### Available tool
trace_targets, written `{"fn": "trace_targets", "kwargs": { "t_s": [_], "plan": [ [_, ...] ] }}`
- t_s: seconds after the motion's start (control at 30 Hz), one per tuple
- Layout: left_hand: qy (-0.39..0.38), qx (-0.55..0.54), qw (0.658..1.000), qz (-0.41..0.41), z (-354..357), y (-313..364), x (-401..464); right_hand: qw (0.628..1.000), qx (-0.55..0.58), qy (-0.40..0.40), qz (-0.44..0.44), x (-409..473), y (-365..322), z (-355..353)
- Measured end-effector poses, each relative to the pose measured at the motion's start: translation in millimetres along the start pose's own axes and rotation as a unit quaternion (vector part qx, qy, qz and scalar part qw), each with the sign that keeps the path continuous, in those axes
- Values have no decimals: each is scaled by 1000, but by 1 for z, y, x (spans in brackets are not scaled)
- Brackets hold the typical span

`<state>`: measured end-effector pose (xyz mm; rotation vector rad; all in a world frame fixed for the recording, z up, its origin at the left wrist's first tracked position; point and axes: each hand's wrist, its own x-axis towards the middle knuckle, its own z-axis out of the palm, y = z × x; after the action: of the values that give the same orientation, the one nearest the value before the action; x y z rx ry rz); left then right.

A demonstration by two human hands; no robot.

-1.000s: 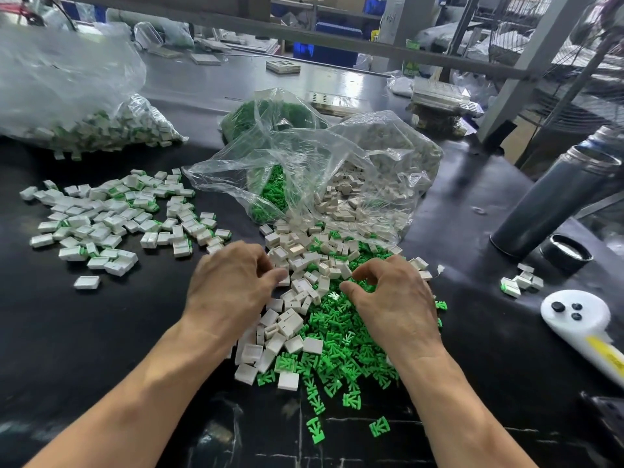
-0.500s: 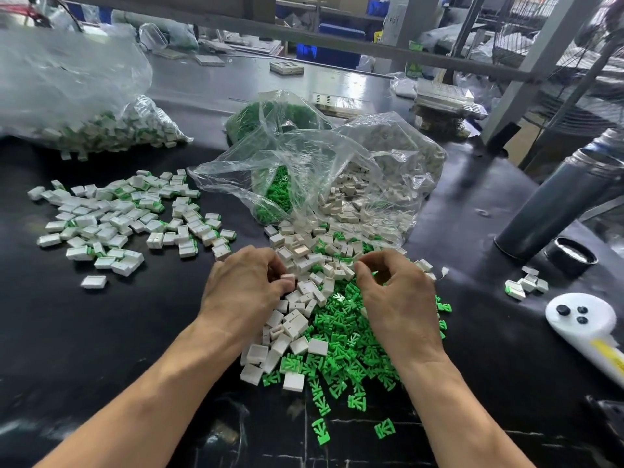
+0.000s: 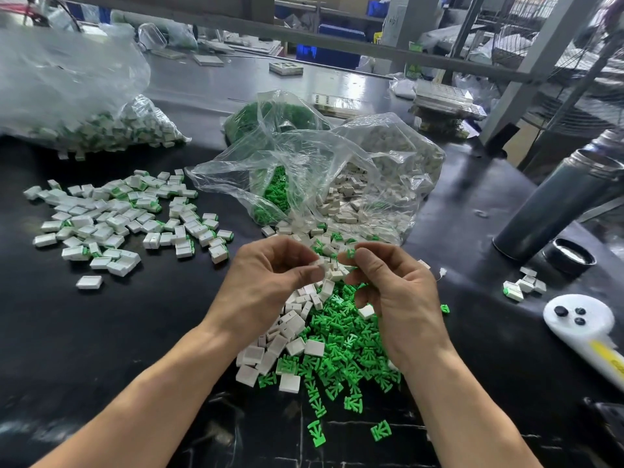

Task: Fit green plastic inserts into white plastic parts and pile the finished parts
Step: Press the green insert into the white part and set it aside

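From the head view, the left hand [image 3: 270, 282] pinched a white part [image 3: 319, 264] and the right hand [image 3: 395, 292] pinched a green insert [image 3: 351, 254], both raised above the mixed heap [image 3: 320, 346] on the dark surface [image 3: 101, 349]; finished parts [image 3: 118, 221] lay left.

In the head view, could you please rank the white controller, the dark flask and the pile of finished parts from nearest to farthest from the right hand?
From the right hand:
1. White controller, to its right at the table's edge.
2. Dark flask, farther right and back.
3. Pile of finished parts, far across on the left.
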<state>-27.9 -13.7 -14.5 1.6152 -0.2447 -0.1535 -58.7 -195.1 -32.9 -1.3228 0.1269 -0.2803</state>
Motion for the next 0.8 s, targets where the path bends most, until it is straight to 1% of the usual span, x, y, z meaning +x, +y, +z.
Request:
{"fn": "trace_targets", "kwargs": {
  "t_s": [0.07,0.17,0.37,0.5,0.57,0.8],
  "plan": [
    [-4,-36,999,-3,2,1,0,1000,10,-10,0,-1,0,0],
    [-6,-61,998,-3,3,0,0,1000,6,-18,-14,-2,0,0],
    [-5,-61,998,0,2,-2,1,992,-90,-48,-71,-8,-2,5],
    [-6,-61,998,9,3,-2,1,990,-106,-45,-78,-11,-3,9],
    [-4,-53,999,14,3,-2,0,990,-111,-41,-83,-11,-3,8],
    [-26,33,998,41,2,-6,-1,985,-127,-63,-99,-14,-3,12]
  ]
}}
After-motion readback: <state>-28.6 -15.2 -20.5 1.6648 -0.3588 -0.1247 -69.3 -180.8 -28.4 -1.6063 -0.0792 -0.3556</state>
